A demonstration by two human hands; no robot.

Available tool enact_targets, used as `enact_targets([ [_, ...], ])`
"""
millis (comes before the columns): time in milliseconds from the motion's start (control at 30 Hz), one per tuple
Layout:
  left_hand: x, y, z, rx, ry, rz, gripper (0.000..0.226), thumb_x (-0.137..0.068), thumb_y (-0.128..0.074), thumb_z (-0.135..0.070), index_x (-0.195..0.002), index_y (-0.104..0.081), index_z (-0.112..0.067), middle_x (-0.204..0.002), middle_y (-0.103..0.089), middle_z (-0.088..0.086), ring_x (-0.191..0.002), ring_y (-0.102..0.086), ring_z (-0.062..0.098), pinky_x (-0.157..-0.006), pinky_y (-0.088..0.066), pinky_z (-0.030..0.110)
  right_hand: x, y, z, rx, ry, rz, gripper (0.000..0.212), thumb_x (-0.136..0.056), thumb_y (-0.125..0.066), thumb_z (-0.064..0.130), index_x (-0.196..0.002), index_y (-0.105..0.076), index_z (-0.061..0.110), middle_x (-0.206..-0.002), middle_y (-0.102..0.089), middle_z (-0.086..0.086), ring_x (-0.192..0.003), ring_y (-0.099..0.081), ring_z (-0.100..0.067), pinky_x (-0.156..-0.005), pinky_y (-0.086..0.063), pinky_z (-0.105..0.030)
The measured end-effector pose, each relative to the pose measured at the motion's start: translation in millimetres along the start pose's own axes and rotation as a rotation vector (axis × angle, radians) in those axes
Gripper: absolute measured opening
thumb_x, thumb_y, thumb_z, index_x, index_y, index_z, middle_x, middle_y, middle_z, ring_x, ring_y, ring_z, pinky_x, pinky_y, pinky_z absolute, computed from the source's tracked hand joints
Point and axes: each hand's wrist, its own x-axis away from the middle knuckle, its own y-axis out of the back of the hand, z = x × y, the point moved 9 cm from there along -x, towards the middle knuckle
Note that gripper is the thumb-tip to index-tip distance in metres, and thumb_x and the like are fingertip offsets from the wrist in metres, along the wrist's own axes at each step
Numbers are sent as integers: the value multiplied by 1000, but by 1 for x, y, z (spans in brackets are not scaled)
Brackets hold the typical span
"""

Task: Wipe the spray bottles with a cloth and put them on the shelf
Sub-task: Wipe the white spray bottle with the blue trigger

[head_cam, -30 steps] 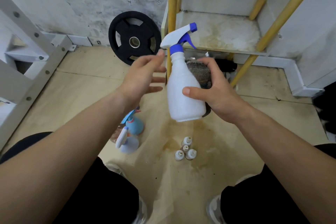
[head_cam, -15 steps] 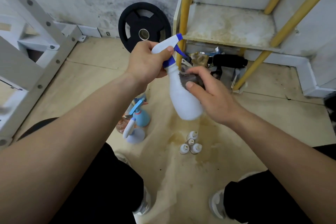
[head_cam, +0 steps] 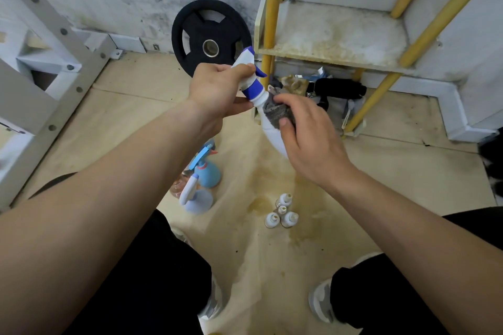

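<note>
A white spray bottle (head_cam: 268, 132) with a blue-and-white trigger head hangs tilted in the air before the shelf. My left hand (head_cam: 217, 90) grips its trigger head and neck. My right hand (head_cam: 304, 133) holds a grey cloth (head_cam: 275, 114) pressed against the bottle's upper body and covers most of the lower body. On the floor below stand a light blue spray bottle (head_cam: 208, 171) and a pale lilac one (head_cam: 197, 198). The stained shelf board (head_cam: 334, 35) on yellow posts is bare.
A black weight plate (head_cam: 209, 35) leans on the wall left of the shelf. Several small white bottles (head_cam: 280, 212) stand on the floor between my knees. Dark cloths and clutter (head_cam: 326, 90) lie under the shelf. A white metal frame (head_cam: 46, 68) rises at left.
My left hand closed round the trigger head. My right hand slid the cloth up from the bottle's lower body to just under the neck, and the bottle tilted over.
</note>
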Motion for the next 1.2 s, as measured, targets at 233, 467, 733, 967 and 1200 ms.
enact_targets([
  [233, 15, -8, 10, 25, 95, 16, 16, -92, -71, -18, -87, -64, -5, -88, -61, 10, -61, -69, 28, -57, -61, 29, -6, -3, 7, 234, -65, 73, 56, -88, -60, 58, -129, -40, 25, -126, -56, -2, -106, -56, -29, -81, -48, -41],
  [467, 25, -19, 18, 45, 193, 192, 23, -90, -73, -30, -102, -70, -12, -112, -70, 16, -88, -77, 35, -68, -62, 30, -14, 4, 1, 160, -53, 36, 40, -86, -66, 43, -113, -43, 25, -95, -58, 8, -83, -57, -25, -66, -34, -33],
  [733, 19, -17, -19, -758, -561, 393, 68, -79, -85, -38, -139, -53, -31, -133, -43, 5, -120, -49, 16, -98, -41, 8, -14, -3, -13, -316, -137, 243, 38, -80, -77, 38, -107, -51, 29, -92, -64, -3, -83, -60, -25, -71, -49, -43],
  [967, 15, -9, -24, -663, -570, 320, 43, -85, -76, -41, -108, -58, -10, -100, -65, 9, -89, -63, 30, -75, -56, 46, -12, 1, -16, -496, -142, 232, 33, -86, -77, 33, -114, -60, 32, -105, -66, 9, -93, -65, -12, -73, -54, -31],
  [1200, 2, 19, -28, -262, -382, 21, 33, -93, -74, -26, -107, -56, -1, -87, -67, 8, -60, -67, 10, -68, -64, 43, 14, -5, 1, -180, -29, 121, 56, -100, -45, 29, -155, -33, 21, -152, -41, -2, -136, -41, -16, -112, -37, -37],
])
